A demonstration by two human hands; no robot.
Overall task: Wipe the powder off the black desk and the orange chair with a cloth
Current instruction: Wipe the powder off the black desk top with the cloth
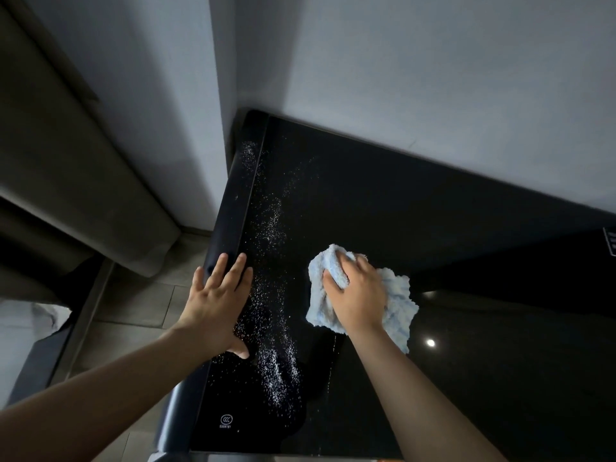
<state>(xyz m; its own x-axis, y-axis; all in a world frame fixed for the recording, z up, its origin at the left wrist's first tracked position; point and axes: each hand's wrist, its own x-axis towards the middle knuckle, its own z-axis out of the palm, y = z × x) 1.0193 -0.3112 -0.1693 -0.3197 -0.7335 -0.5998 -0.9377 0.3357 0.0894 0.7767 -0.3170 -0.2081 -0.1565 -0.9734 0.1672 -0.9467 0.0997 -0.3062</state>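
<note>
Powder point(277, 365) speckling glossy black desk point(383, 201), right grip point(358, 295) bunching fluffy cloth point(398, 303), left grip point(216, 301) flat, seemingly pressing

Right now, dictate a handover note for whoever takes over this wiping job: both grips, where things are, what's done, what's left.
The left grip lies flat and open on the left edge of the black desk, holding nothing.
The right grip clutches the light blue cloth, pressed onto the desk.
The powder runs in a band between the two grips, from the far left corner towards the near edge.
Done: no powder shows right of the cloth.
Left: wipe that band, then the orange chair, which is out of view.
</note>
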